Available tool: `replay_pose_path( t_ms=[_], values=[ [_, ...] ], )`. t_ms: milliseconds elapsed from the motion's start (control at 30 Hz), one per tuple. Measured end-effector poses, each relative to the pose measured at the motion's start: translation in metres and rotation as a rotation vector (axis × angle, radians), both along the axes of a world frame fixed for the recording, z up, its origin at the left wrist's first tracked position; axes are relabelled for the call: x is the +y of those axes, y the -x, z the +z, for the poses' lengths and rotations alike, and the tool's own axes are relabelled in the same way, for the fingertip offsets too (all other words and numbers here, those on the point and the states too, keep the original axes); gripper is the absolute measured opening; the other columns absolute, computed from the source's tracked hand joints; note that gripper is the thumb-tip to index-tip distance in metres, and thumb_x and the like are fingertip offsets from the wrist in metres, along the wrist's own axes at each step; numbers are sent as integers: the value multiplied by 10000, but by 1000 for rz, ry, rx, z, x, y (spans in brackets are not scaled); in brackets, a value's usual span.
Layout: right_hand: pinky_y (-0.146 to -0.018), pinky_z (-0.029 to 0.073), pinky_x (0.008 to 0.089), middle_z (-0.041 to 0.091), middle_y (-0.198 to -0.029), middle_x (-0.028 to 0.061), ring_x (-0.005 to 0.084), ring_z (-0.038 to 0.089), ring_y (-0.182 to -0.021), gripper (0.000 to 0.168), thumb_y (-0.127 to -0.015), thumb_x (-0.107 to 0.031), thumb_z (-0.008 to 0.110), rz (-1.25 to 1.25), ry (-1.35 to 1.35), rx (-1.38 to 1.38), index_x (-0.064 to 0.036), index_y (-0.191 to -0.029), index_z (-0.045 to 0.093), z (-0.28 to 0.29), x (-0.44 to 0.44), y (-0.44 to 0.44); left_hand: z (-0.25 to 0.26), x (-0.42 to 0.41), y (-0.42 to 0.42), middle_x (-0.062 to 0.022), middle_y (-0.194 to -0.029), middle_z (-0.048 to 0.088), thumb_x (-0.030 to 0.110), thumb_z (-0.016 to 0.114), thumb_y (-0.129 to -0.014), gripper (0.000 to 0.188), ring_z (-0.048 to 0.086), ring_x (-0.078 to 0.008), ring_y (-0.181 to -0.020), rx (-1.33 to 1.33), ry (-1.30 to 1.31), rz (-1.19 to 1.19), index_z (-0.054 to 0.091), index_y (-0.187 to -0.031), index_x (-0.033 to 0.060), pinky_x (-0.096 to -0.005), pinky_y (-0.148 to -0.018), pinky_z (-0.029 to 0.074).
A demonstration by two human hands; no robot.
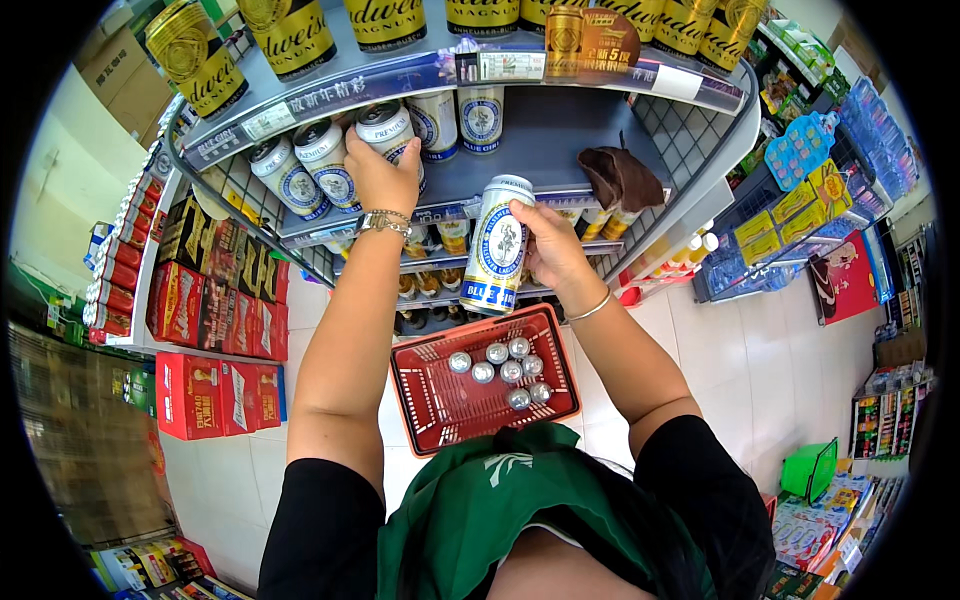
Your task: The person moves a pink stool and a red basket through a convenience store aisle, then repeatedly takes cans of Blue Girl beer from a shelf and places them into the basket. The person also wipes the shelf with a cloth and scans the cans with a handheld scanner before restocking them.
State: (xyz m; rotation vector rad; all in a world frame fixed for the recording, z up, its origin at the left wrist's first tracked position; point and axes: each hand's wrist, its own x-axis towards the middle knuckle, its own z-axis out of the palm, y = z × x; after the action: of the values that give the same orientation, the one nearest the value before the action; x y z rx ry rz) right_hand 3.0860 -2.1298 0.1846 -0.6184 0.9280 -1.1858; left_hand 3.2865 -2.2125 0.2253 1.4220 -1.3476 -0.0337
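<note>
My right hand (551,244) holds a white and blue Blue Girl beer can (496,244) upright in front of the shelf edge. On the grey shelf (555,142), my left hand (384,169) has its fingers around another Blue Girl can (384,127). Two more cans of this kind (322,161) stand to the left of that hand, and two others (481,120) stand further back to its right. A crumpled dark brown cloth (619,180) hangs over the shelf's right front edge. Below, a red plastic shopping basket (420,420) holds several cans (511,371), their silvery ends facing up.
Large yellow Budweiser cans (382,22) line the shelf above, behind its label rail (330,101). Black wire side panels (690,135) bound the shelf. Red beer cartons (217,394) are stacked on the left. Bottled goods (701,247) and a green basket (810,471) are to the right.
</note>
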Motion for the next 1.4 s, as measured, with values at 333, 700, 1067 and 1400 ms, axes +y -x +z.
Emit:
replay_pose_path(
  t_ms=[333,700,1067,1400],
  values=[
    [-711,526,301,628,-1003,79,151,626,-867,511,-791,-181,718,-68,173,13,-10,-1221,502,2,16,3,-18,92,3,-97,-1162,525,108,752,-728,713,532,-152,-1013,645,35,-601,350,-1303,-23,-291,-871,442],
    [-836,480,306,593,-1121,99,175,576,-1003,689,-699,-120,763,247,-72,297,3,-1290,431,-227,91,1,-301,189,-21,-108,-1048,623,211,766,-719,597,615,-179,-890,789,-944,-479,487,-1211,21,-317,-774,501],
    [-843,407,474,566,-1094,135,340,496,-1067,635,-612,-134,720,739,224,1430,-93,-1192,464,-437,175,-32,-521,270,-20,-211,-1230,481,137,761,-625,703,495,-360,-1120,9,-1350,-541,433,-1246,119,-424,-918,442],
    [-828,368,491,502,-1194,119,304,513,-1026,660,-640,-242,748,925,347,1729,-87,-1215,462,-465,187,-39,-538,275,-7,-236,-1214,467,200,807,-599,910,477,-369,-1131,-94,-1464,-566,278,-1323,41,-421,-965,409]
  ],
)
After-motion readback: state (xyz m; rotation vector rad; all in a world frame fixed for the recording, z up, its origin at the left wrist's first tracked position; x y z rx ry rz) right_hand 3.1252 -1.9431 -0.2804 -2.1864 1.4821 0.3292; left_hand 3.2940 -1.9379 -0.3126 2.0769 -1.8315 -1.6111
